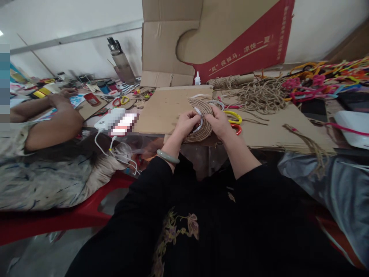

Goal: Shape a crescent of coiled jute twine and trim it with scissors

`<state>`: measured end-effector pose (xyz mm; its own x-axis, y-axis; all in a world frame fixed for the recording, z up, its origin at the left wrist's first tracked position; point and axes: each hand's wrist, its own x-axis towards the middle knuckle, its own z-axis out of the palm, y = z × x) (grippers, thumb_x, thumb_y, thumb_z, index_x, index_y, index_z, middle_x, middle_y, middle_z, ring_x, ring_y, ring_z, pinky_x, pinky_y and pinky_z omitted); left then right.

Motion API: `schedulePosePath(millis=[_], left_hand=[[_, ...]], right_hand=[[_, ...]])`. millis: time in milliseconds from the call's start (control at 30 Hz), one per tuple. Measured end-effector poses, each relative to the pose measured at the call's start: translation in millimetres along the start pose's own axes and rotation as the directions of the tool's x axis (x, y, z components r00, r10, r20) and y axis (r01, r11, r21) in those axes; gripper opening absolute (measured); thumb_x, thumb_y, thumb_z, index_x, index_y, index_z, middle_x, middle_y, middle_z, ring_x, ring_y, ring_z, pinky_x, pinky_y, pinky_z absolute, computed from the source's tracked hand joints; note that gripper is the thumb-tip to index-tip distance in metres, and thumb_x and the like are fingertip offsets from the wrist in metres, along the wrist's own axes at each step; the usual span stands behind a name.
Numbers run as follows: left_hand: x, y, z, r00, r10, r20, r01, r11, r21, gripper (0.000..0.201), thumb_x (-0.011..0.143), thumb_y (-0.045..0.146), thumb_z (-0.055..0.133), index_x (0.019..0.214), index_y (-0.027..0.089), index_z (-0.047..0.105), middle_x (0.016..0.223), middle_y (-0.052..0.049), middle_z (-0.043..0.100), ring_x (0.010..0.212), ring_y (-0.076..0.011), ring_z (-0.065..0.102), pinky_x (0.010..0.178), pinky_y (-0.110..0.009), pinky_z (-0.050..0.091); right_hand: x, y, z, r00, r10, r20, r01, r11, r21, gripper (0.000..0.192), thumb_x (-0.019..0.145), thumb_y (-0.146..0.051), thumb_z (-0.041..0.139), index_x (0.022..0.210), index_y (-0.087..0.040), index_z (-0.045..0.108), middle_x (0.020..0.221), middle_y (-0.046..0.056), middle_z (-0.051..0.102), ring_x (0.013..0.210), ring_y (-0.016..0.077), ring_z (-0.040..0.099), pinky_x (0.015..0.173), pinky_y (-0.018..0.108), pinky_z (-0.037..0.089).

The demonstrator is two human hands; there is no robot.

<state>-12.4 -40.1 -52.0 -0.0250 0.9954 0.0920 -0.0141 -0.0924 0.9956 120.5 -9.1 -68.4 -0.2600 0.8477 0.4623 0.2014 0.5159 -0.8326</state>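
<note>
A curved brown piece of jute rope (204, 135), laid in close parallel rows, is between my two hands at the table's front edge. My left hand (188, 125) is closed, thumb and fingers pinching the piece's inner edge beside a narrow white strip (198, 111). From the other side my right hand (218, 121) grips the rope rows, its thumb pressed down near the left fingertips. Scissors with yellow and red handles (235, 117) lie just right of my right hand, partly hidden. Beneath the work is a sheet of cardboard (161, 109).
A loose heap of jute cord (259, 96) lies at the back right, beside colourful yarn (318, 82). A white glue bottle (197, 79) stands before a large cardboard box (171, 42). On the left are a white power bank (109, 118) and another person's arm (54, 123).
</note>
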Motion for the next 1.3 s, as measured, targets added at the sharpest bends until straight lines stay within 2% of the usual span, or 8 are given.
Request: schedulePosePath(millis=[167,400,633,1300], left_hand=[[1.8,-2.0,0.3,1.0,0.019,-0.004,-0.019,1.0,0.015,0.023,0.077,0.011,0.054,0.055,0.016,0.049,0.044,0.005,0.048,0.039,-0.0035,0.039,0.045,-0.02,0.027],[3.4,-2.3,1.7,0.999,0.038,-0.029,-0.036,0.998,0.055,0.027,0.079,0.012,0.055,0.053,0.016,0.049,0.043,0.005,0.048,0.039,-0.0036,0.039,0.045,-0.02,0.027],[3.3,0.2,3.5,0.998,0.004,-0.063,0.0,0.998,0.069,0.027,0.077,0.014,0.058,0.052,0.016,0.048,0.042,0.005,0.047,0.037,-0.0031,0.037,0.043,-0.02,0.024],[4.3,-3.7,1.5,0.999,0.036,-0.018,-0.035,0.998,0.045,0.024,0.077,0.01,0.051,0.054,0.017,0.047,0.044,0.005,0.047,0.039,-0.0041,0.038,0.044,-0.019,0.026]], right_hand=[[-0.5,-3.5,-0.2,0.999,0.005,-0.047,-0.006,1.0,-0.015,0.017,0.073,-0.026,0.046,0.086,-0.02,0.055,0.082,0.003,0.058,0.084,0.0206,0.053,0.081,0.038,0.045],[-0.4,-0.4,0.4,0.997,0.034,-0.063,-0.038,0.998,-0.055,0.018,0.074,-0.028,0.046,0.088,-0.021,0.054,0.08,0.003,0.056,0.077,0.0199,0.051,0.075,0.038,0.043],[0.4,-1.9,-0.6,0.998,0.022,-0.056,-0.026,0.996,-0.082,0.018,0.073,-0.027,0.046,0.088,-0.021,0.055,0.084,0.004,0.059,0.081,0.0219,0.052,0.08,0.041,0.044],[0.5,1.6,0.9,0.999,0.016,-0.05,-0.017,1.0,-0.014,0.016,0.074,-0.028,0.046,0.085,-0.02,0.054,0.084,0.003,0.059,0.08,0.0203,0.052,0.078,0.038,0.044]])
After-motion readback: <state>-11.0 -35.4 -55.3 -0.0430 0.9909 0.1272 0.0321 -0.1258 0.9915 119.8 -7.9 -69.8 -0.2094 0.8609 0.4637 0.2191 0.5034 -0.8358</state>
